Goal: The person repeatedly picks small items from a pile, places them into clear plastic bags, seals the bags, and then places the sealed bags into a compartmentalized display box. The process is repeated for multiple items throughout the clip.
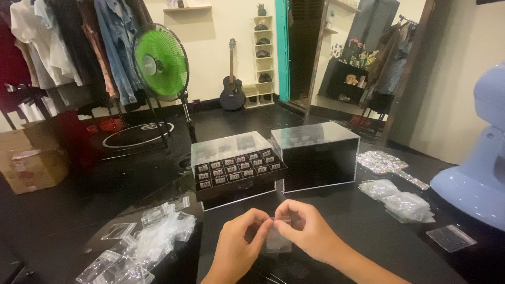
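Observation:
Both my hands meet over the front of a black table [347, 210]. My left hand [239, 244] and my right hand [310, 231] pinch the top edge of one small clear plastic zip bag [277, 241] that hangs between them. What is in the bag cannot be made out. Just beyond my hands stands a clear-lidded display box [236, 165] with rows of small labelled pieces on a black tray. A second clear box [315, 155] stands to its right.
A heap of small clear bags [142, 242] lies at the left, more bags [402, 200] at the right, and one single bag [451, 237] near a pale blue machine [476, 179]. A shiny packet [384, 163] lies behind. A green fan [160, 66], clothes rack and guitar stand beyond.

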